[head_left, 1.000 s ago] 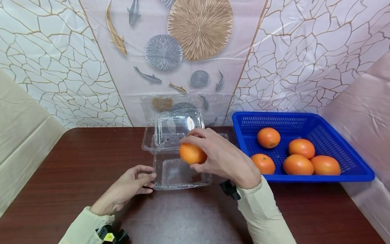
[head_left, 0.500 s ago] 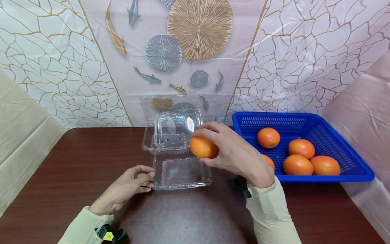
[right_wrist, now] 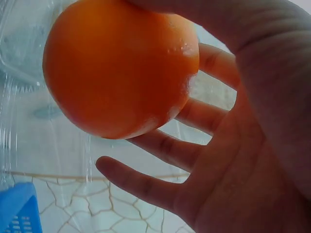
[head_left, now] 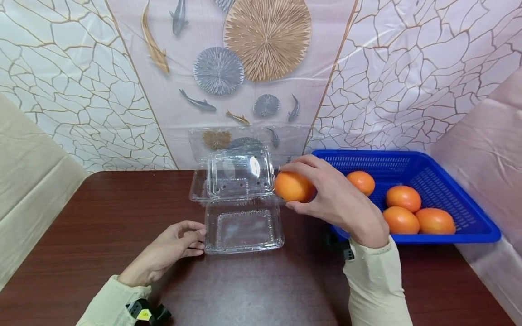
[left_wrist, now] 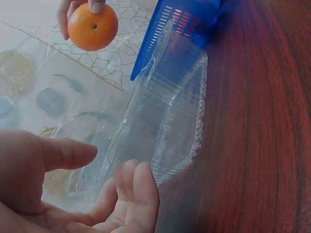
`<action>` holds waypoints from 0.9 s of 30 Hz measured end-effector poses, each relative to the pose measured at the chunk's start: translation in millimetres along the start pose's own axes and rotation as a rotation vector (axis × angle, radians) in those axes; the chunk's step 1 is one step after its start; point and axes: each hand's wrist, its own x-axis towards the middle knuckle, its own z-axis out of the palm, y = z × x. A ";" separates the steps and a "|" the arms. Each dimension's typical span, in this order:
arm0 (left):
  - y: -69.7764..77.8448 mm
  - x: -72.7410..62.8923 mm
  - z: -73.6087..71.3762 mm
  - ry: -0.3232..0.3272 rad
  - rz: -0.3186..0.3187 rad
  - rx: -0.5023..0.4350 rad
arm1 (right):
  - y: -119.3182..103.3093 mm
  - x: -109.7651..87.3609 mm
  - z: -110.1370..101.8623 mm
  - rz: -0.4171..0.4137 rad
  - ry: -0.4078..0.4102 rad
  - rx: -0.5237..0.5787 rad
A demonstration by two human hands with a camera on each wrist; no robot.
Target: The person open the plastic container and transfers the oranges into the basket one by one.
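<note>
My right hand [head_left: 338, 199] holds an orange [head_left: 294, 186] between thumb and fingertips, up off the table, just right of the hinged clear plastic clamshell box. In the right wrist view the orange [right_wrist: 121, 68] fills the grip, and the little finger stands apart from it. The box's base [head_left: 244, 248] lies on the table, its lid [head_left: 240, 174] tipped up behind. At the base's left edge rests my left hand [head_left: 173, 249]. The left wrist view shows the left thumb [left_wrist: 73, 153] apart from the loosely bent fingers, right by the plastic wall [left_wrist: 180, 121].
A blue plastic basket [head_left: 461, 237] with several oranges [head_left: 403, 198] stands at the right, partly behind my right arm. Another clear container [head_left: 197, 185] sits behind the box, against the patterned backdrop [head_left: 102, 90]. Everything stands on a dark wooden table [head_left: 122, 203].
My right hand has carried the orange rightward and slightly up, from over the box's base to beside the lid, nearer the basket. The left hand has hardly moved.
</note>
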 end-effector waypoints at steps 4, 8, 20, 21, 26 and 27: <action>0.1 -1.1 -0.1 -0.026 -0.002 -0.014 | 6.7 -3.5 -4.2 0.026 -0.006 -0.004; 0.2 -2.3 0.2 -0.077 0.018 -0.059 | 12.9 -6.4 -7.6 0.090 -0.027 0.001; 3.0 -4.4 -1.0 -0.083 0.030 -0.069 | 28.8 -13.6 -12.5 0.182 -0.045 -0.020; 3.3 -4.4 -1.4 -0.083 0.031 -0.065 | 30.1 -14.7 -12.9 0.189 -0.044 -0.024; 4.4 -4.7 -1.9 -0.087 0.047 -0.054 | 37.4 -19.9 -13.8 0.211 -0.059 -0.082; 4.5 -4.7 -2.0 -0.087 0.048 -0.053 | 39.2 -20.8 -13.7 0.220 -0.064 -0.080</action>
